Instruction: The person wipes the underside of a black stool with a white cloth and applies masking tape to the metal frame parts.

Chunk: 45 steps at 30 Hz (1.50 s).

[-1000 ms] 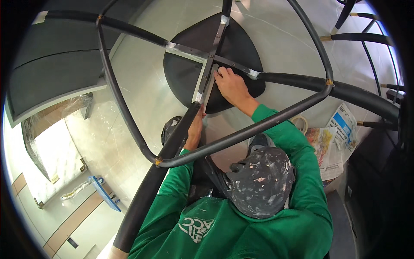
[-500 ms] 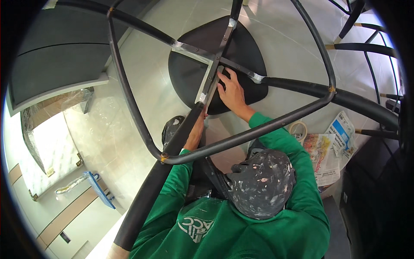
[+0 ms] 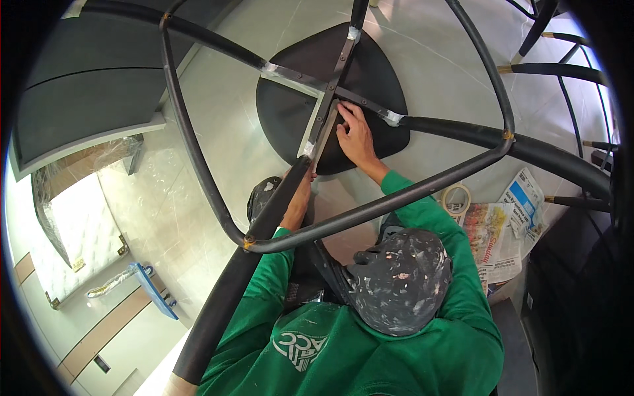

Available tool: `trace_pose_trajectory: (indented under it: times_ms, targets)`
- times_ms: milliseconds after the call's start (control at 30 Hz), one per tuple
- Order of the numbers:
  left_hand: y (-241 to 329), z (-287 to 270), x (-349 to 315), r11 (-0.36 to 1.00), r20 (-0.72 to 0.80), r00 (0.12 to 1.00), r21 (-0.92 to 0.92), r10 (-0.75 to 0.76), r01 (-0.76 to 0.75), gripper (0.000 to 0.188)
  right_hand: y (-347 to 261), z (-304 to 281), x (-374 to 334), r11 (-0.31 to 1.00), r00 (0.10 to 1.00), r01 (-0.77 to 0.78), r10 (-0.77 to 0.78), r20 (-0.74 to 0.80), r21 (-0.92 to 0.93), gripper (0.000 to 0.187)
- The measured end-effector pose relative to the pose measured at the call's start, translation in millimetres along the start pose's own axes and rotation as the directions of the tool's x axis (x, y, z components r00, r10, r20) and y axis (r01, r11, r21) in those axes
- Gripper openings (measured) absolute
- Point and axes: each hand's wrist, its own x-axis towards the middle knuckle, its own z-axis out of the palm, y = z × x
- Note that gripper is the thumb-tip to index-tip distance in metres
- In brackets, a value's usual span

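Observation:
A bar stool lies upside down, its black seat [image 3: 284,105] on the floor and its crossed flat metal bars [image 3: 332,88] above. A pale strip that looks like masking tape [image 3: 325,140] runs beside the near bar. At the strip's upper end, close to the crossing, my right hand [image 3: 358,140] presses its fingertips together on it. My left hand [image 3: 300,200] reaches up behind the near black leg [image 3: 228,297] and pinches the lower end; that leg hides most of its fingers. White patches mark where the bars meet the legs.
The black footrest ring [image 3: 389,206] loops above my forearms. To the right lie a masking tape roll [image 3: 456,198] and newspaper sheets [image 3: 498,241]. More black legs [image 3: 561,72] stand at the far right. Dark cabinet panels [image 3: 99,86] and a plastic-wrapped white panel [image 3: 79,231] are at left.
My right hand's fingers have drawn closer together, from spread over the bar to fingertips at the strip's upper end. My left hand stays in nearly the same place.

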Motion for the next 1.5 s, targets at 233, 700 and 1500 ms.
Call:
trace_pose_trajectory:
  times_ms: [233, 700, 1500]
  targets:
    - [23, 2, -20, 0.999, -0.021, 1.000, 0.046, -0.004, 0.005, 0.050, -9, -31, 0, 0.866, 0.946, 0.316, -0.256, 0.199, -0.388, 0.056]
    - [30, 11, -17, 0.999, -0.019, 0.999, -0.008, -0.031, 0.031, 0.042, 6, -15, 3, 0.571, 0.902, 0.430, -0.299, 0.312, -0.699, 0.059]
    - [28, 12, -16, 1.000, -0.052, 0.999, 0.018, -0.004, 0.005, 0.047, 7, -9, 2, 0.525, 0.918, 0.396, -0.221, 0.328, -0.754, 0.052]
